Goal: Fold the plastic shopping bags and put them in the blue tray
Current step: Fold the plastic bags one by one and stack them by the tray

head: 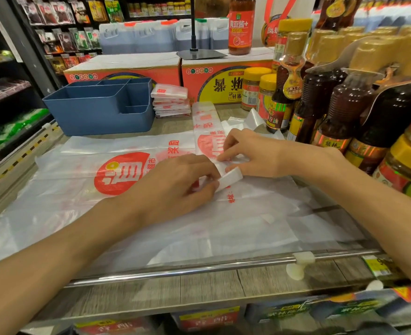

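1. Body in view: two forearms plus left hand (175, 182) and right hand (250, 155). Nothing else of the person in frame.
2. Both forearms bare from frame edge to wrist. No sleeve or cuff visible.
3. Hands bare, no gloves.
4. Wrists: no watch, band or bracelet showing.
5. Fingers: no rings on the ones visible. Nails look short and unpainted where they show.
6. Wide-angle lens stretches the near forearms, so they look thick at the bottom edge and taper toward the hands.

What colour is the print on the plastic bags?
Red on translucent white plastic bags, seen in the head view.
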